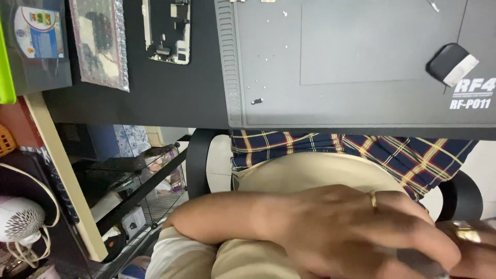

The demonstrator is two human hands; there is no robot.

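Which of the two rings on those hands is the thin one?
The thin gold band sits on a finger of the left hand, the one lying across the lap. The other ring, at the right edge, is much wider and chunkier.

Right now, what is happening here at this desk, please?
A person sits at a dark desk, looking down at the lap. One hand, wearing a ring, lies across the beige trousers; which hand it is cannot be told. A second hand shows only at the right edge. Neither touches the grey work mat or the opened phone frame on the desk.
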